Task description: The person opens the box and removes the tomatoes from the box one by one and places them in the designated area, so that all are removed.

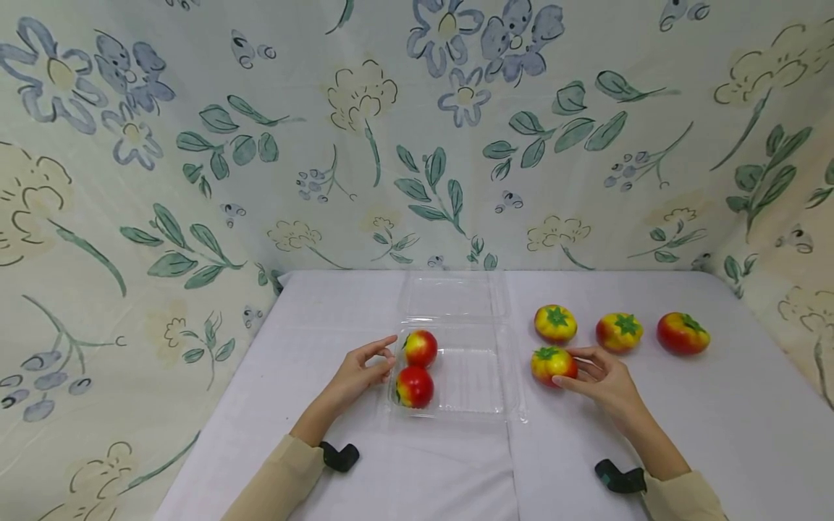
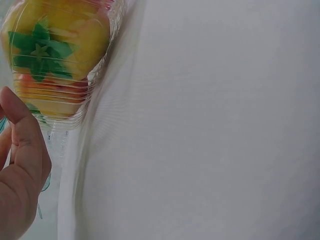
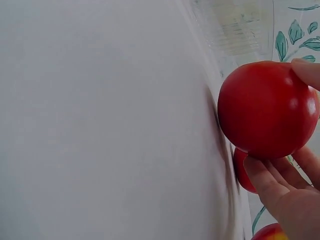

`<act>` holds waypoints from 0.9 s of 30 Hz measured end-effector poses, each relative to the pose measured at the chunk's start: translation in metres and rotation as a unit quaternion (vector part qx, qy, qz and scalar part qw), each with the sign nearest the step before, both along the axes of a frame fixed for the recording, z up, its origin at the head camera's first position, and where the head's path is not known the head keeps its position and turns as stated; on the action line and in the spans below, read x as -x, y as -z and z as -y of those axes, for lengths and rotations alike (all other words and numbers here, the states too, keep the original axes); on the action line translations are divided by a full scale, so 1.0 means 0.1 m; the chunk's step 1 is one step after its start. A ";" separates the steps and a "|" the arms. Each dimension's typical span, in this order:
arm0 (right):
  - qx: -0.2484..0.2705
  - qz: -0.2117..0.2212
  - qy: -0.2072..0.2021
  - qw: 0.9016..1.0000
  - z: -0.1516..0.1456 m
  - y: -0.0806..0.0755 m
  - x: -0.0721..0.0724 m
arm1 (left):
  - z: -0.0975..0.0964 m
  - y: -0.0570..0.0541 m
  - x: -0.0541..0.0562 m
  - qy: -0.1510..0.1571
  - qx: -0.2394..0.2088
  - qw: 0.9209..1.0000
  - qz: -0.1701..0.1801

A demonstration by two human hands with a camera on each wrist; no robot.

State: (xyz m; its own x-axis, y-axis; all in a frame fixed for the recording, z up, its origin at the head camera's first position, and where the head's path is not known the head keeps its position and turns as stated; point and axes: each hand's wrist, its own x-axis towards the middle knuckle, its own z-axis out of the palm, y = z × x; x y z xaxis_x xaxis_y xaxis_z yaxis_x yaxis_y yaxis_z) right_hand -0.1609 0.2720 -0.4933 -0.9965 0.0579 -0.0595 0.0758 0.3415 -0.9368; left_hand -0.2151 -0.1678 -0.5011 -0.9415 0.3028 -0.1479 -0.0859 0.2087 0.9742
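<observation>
My right hand grips a red and yellow tomato with a green leafy top, thumb on the near side and fingers on the far side. In the right wrist view, the smooth red underside of this tomato faces the camera. A clear plastic clamshell box lies in the middle with its lid folded back. Inside, along its left wall, sit two tomatoes, a far one and a near one. My left hand is beside that wall, fingers loosely bent and holding nothing, fingertips right at the rim.
Three more tomatoes stand in a row behind and right of my right hand: a left one, a middle one and a right one. The clear lid lies toward the back of the white-covered table. A floral curtain hangs behind.
</observation>
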 end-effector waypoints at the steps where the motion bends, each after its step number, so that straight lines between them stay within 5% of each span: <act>1: -0.002 0.002 0.000 1.000 0.00 0.00 0.00 | 0.00 0.00 0.00 0.000 -0.001 1.000 0.000; 27: -0.017 0.015 -0.018 1.000 -0.05 -0.01 -0.04 | 0.00 0.02 0.00 0.002 -0.007 1.000 -0.003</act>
